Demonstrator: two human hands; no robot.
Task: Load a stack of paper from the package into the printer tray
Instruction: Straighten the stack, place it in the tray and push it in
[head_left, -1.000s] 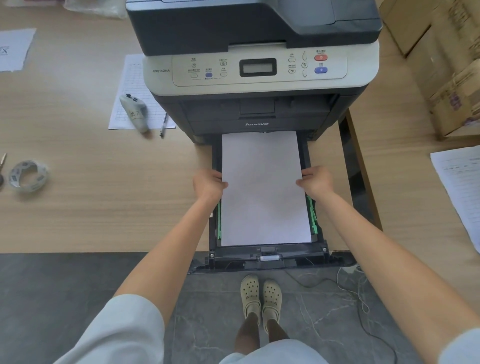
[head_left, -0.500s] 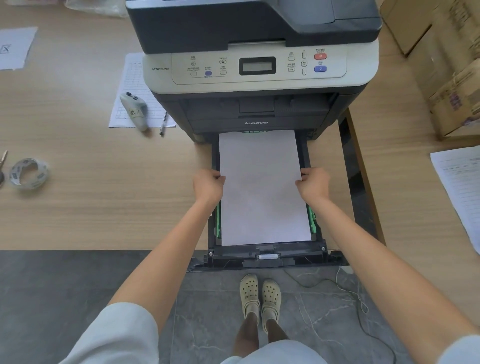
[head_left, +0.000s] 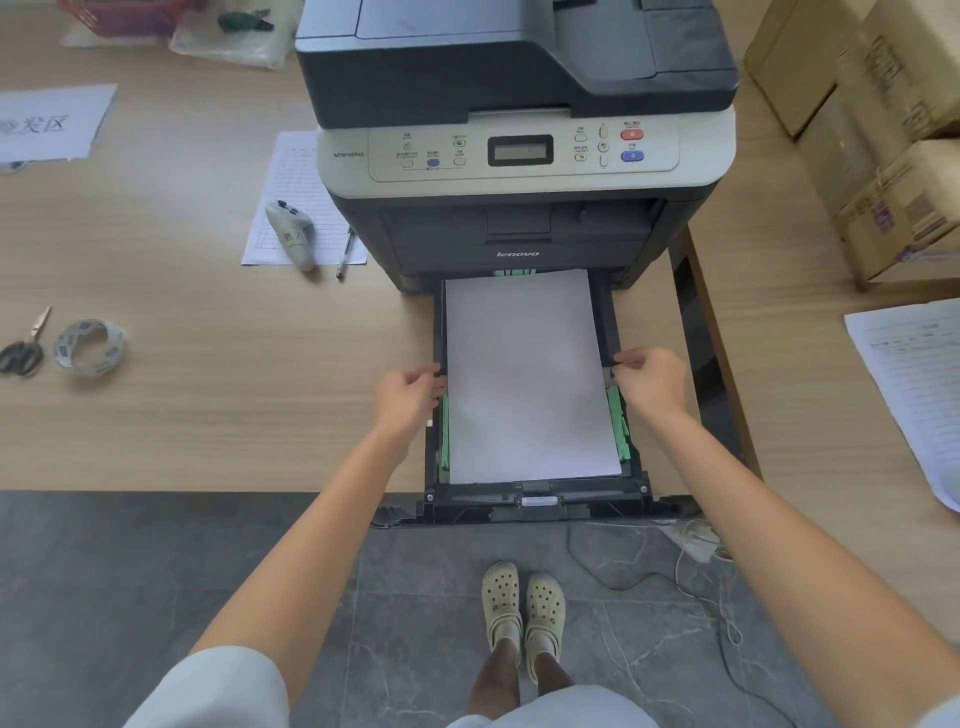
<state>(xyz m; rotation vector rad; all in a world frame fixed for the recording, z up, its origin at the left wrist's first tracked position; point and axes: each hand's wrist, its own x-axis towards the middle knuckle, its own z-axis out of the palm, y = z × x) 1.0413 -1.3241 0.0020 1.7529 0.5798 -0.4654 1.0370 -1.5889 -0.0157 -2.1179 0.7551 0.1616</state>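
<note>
The scissors (head_left: 21, 349) are cut off at the left edge; the printer (head_left: 519, 156) panel's labels are illegible.

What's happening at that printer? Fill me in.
A person is loading paper. The printer sits on a wooden table with its tray pulled out over the floor. A white paper stack lies flat in the tray between green side guides. The left hand and right hand are at the stack's two long edges, apparently squaring it. The tray is not yet pushed in.

Bright, even light; wide-angle edge warp
</note>
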